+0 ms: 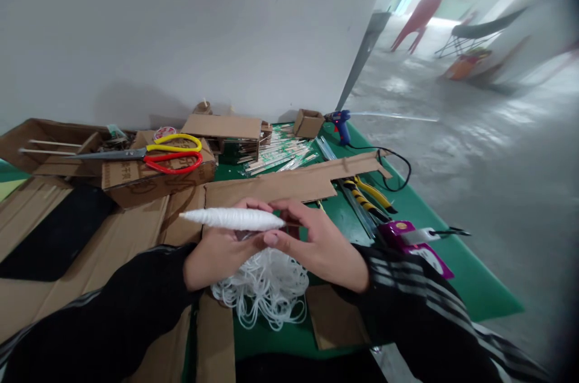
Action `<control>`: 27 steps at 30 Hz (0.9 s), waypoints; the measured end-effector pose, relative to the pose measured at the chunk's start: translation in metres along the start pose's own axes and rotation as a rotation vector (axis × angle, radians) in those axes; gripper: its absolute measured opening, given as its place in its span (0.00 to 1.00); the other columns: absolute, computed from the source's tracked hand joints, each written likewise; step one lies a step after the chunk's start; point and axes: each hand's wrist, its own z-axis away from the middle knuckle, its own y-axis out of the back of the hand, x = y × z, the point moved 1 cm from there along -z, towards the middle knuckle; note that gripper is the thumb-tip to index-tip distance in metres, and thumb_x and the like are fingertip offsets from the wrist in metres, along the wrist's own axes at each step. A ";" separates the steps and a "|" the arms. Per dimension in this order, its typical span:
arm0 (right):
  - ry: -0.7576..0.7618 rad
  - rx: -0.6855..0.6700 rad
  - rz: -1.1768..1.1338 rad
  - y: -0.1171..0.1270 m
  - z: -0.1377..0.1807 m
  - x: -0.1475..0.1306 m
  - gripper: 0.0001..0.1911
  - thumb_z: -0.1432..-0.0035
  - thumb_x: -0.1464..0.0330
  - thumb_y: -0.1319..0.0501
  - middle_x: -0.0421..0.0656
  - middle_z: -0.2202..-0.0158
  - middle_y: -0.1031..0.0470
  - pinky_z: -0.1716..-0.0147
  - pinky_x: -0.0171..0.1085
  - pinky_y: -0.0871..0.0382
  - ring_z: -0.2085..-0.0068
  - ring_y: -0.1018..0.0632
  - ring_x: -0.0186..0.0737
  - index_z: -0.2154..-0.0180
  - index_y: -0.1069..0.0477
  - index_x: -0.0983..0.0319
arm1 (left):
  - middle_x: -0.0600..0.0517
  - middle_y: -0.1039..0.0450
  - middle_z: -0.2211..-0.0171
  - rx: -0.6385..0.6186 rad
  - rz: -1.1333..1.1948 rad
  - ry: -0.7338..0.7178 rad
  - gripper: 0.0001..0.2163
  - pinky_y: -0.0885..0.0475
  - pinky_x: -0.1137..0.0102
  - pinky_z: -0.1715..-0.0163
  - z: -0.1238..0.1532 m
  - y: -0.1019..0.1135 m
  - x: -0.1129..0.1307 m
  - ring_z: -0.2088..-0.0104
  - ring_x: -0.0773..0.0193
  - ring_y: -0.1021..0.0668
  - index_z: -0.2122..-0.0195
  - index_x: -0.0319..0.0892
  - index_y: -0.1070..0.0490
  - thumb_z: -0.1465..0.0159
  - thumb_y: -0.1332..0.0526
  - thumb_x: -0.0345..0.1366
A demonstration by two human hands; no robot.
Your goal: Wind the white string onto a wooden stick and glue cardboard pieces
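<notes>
A white spindle of wound string (233, 218) lies level above the table, held by both my hands. My left hand (217, 256) is closed under its middle. My right hand (316, 244) pinches the right tip with thumb and fingers. Beneath them a loose tangle of white string (265, 292) rests on the green table (456, 274) and cardboard.
Flat cardboard sheets (271, 187) cover the left and middle. A box carries two pairs of scissors (174, 154), yellow and red. Wrapped sticks (280, 154), a blue glue gun (340, 122) with its cable, yellow-handled pliers (368, 196) and a purple packet (416, 244) lie to the right.
</notes>
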 end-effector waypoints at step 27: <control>-0.089 -0.071 -1.011 -0.035 0.003 0.012 0.16 0.40 0.55 0.40 0.36 0.79 0.32 0.78 0.34 0.27 0.78 0.28 0.31 0.63 0.32 0.62 | 0.47 0.29 0.57 -0.054 -0.925 -0.524 0.02 0.32 0.66 0.56 0.050 0.035 0.003 0.57 0.58 0.26 0.69 0.44 0.28 0.41 0.37 0.30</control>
